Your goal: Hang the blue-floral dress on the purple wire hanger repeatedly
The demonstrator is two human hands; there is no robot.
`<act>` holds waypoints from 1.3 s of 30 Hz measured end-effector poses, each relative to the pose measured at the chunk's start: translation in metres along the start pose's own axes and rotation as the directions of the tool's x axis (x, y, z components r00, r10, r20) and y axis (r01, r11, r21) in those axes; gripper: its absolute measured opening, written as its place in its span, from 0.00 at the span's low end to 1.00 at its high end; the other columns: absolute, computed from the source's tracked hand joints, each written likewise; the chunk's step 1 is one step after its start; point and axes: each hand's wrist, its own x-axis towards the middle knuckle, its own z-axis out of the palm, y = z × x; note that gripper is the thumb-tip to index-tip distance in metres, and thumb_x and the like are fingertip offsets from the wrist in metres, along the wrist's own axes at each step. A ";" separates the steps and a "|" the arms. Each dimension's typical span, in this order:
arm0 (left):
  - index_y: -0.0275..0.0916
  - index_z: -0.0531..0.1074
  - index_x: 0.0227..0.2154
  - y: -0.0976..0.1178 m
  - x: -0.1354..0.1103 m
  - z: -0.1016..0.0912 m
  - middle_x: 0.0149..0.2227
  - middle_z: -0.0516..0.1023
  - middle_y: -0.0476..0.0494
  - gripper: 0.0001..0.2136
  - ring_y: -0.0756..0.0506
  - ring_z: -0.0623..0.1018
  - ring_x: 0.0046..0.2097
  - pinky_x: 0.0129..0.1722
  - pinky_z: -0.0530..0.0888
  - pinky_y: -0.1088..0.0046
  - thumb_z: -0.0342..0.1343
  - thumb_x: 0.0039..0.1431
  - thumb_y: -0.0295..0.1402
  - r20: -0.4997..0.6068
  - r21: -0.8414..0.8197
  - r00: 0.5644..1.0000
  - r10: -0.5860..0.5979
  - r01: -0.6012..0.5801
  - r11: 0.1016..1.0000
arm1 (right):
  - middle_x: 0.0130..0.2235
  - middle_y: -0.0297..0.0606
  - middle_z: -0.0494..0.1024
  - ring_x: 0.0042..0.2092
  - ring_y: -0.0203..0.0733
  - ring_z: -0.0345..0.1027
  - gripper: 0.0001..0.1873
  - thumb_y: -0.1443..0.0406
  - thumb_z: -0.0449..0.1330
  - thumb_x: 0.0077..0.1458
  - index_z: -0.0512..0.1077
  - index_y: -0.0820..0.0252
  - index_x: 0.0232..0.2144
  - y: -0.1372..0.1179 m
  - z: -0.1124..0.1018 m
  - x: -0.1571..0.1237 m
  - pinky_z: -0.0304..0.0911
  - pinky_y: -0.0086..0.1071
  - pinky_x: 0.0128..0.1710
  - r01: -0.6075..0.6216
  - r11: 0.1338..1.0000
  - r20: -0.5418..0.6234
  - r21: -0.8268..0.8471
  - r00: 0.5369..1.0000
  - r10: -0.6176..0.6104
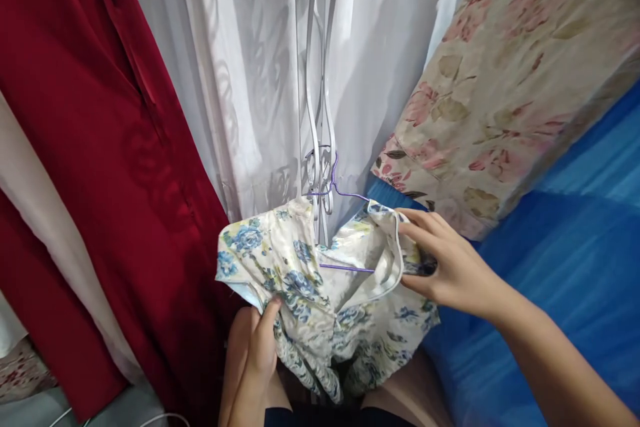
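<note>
A white garment with blue flowers (295, 260) hangs on a purple hanger (345, 268), whose hook sits at a white metal rack (327, 113). Part of the hanger's lower bar shows through the open neckline. My left hand (263, 340) pinches the garment's lower left side, thumb on top and the other fingers hidden underneath. On the right, my right hand (435, 260) grips the cloth beside the neckline, with the thumb below and fingers above. The neckline's pale edge stands up next to these fingers.
Dark red cloth (165, 213) hangs at left and white curtains (250, 80) hang behind the rack. Cream fabric with pink flowers (480, 93) hangs at upper right, over bright blue cloth (540, 293). My bare legs (415, 387) are below the garment.
</note>
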 end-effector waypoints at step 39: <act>0.40 0.74 0.48 -0.030 -0.055 0.006 0.51 0.78 0.39 0.24 0.37 0.72 0.60 0.56 0.72 0.66 0.64 0.52 0.48 -0.299 -0.114 0.937 -0.181 0.153 0.982 | 0.16 0.31 0.66 0.20 0.33 0.52 0.24 0.48 0.57 0.57 0.65 0.58 0.20 -0.109 0.150 -0.094 0.47 0.29 0.23 -0.567 -0.044 0.481 0.822 0.652 0.586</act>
